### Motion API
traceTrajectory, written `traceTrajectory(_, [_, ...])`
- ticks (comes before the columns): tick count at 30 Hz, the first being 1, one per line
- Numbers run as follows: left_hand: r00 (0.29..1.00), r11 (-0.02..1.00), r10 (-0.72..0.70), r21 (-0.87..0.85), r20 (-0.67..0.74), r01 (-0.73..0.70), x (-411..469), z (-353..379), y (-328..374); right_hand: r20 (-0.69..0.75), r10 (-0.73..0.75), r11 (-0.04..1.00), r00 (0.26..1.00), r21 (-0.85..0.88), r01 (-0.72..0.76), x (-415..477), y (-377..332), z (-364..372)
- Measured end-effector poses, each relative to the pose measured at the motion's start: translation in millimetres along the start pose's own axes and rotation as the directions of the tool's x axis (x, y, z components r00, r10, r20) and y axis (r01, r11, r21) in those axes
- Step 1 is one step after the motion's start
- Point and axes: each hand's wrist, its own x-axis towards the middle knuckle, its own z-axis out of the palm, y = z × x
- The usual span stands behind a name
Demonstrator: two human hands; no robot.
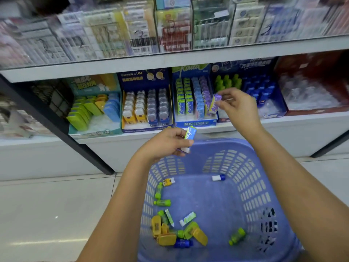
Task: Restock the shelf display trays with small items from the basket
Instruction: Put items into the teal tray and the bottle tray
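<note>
The right hand (238, 105) pinches one purple pack (214, 104) just beside the purple row in the blue tray (195, 123). The left hand (166, 142) grips one green pack (190, 135) above the basket (245, 146). Two loose packs (187, 218) lie inside. The next tray (147, 129) says "Gaspard et Lisa".

left hand (166, 142) low, fingers pinch green packet (191, 133) | right hand (239, 104) raised, fingers pinch purple packet (214, 103)

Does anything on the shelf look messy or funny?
Yes. In the teal tray on the left, the green cases lean over in a sloppy fan, unlike the straight rows in the blue tray beside it.
</note>
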Motion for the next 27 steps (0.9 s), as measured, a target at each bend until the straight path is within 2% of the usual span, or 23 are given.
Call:
traceTrajectory(6, [0.985,0.994,0.044,-0.094,-0.165,-0.060,6.6,-8.8,-3.2,0.073,-0.030,0.994,0.997,-0.101,0.037,-0.9,10.0,4.8])
traceTrajectory(11, [0.956,0.984,0.131,-0.082,-0.262,-0.157,12.4,-5.4,-2.2,0.179,-0.069,0.946,0.982,-0.300,0.121,1.0,3.5,5.3])
traceTrajectory(14, [0.908,0.966,0.178,-0.107,-0.379,-0.235,15.8,-2.4,-1.6,0.155,-0.102,0.882,0.983,-0.442,0.161,10.2,-13.0,-2.0])
traceTrajectory(16, [0.869,0.951,0.224,-0.097,-0.440,-0.294,17.6,-2.3,-0.6,0.128,-0.104,0.933,0.986,-0.332,0.142,9.9,-31.0,-0.4])
traceTrajectory(18, [0.827,0.927,0.293,-0.071,-0.480,-0.369,17.8,-1.8,2.5,0.235,-0.060,0.992,0.970,-0.091,0.084,3.9,-49.7,7.6])
traceTrajectory(20, [0.795,0.902,0.353,-0.045,-0.493,-0.429,18.0,-0.9,6.1,0.354,-0.061,0.996,0.933,0.084,0.033,-2.0,-60.9,17.3])
traceTrajectory(22, [0.775,0.886,0.384,-0.036,-0.502,-0.462,18.9,0.7,7.3,0.348,-0.090,0.990,0.933,0.132,0.046,-1.8,-63.8,22.9])
traceTrajectory(24, [0.758,0.896,0.382,0.011,-0.528,-0.444,20.9,3.0,5.1,0.279,-0.103,0.989,0.955,0.129,0.069,3.4,-60.5,27.4])
traceTrajectory(27, [0.727,0.895,0.438,0.334,-0.528,-0.296,23.9,7.4,-4.1,0.160,-0.109,0.994,0.981,0.010,0.109,13.2,-50.1,36.0])
